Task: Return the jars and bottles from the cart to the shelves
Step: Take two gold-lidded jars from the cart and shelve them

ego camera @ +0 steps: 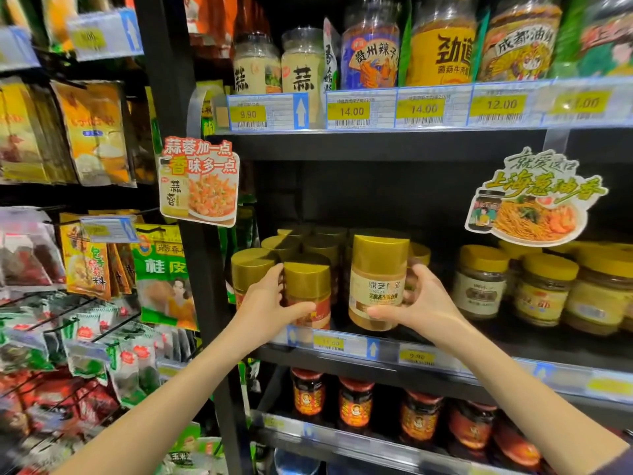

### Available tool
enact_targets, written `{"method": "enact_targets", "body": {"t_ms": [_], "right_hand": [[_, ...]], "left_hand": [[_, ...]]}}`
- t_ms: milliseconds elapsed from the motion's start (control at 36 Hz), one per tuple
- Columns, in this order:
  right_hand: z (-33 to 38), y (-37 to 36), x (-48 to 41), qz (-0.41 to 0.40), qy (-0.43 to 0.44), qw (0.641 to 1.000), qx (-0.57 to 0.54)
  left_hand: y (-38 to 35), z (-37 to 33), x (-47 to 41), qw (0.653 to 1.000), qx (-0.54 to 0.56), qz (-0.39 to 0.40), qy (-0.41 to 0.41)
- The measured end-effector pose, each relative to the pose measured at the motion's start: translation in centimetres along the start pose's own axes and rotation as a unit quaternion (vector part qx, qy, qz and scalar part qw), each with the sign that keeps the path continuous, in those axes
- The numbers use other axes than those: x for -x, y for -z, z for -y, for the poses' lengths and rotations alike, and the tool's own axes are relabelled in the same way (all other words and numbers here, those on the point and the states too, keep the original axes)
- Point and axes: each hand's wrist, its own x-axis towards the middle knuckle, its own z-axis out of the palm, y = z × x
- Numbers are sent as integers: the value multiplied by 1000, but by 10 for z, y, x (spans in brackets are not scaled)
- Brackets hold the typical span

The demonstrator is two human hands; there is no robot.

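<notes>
My left hand [270, 301] grips a gold-capped jar with a red label [308, 289] at the front of the middle shelf [346, 347]. My right hand [423, 303] holds a taller gold-capped jar with a cream label [376, 279], thumb across its lower front and fingers behind it. This jar is slightly tilted at the shelf's front edge. Several more gold-capped jars [298, 245] stand behind and left of the two held ones. The cart is out of view.
Yellow-lidded jars [544, 289] fill the right of the middle shelf. Red-lidded chili jars [356, 402] line the shelf below, large jars [442, 46] the shelf above. Two cardboard promo signs [198, 181] [534, 200] hang from the upper shelf. Hanging spice packets [92, 132] occupy the left rack.
</notes>
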Motion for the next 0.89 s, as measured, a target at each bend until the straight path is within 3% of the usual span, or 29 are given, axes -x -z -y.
{"method": "enact_targets", "body": {"t_ms": [139,222,333,472,611,889], "right_hand": [[3,-6,2,-6,2,1000,-7],[4,-9,3,-10,4,1000,1],[5,-13,4,-9,14,1000,-5],[7,-14,8,-9,36,999,6],[8,-12,13,-11,52,999,14],[7,-2,13,23,34,998,36]], "left_hand": [[13,-31,7,987,-46,-79,-133],[17,-58,0,982,-37,-64,-175],[14,-89,-26,989,-49,70,-122],[6,-108,-50,976,-138,141,-94],[4,-117,-57,964,-185,161,-104],[6,-124,-65,968,-146,164,-119]]}}
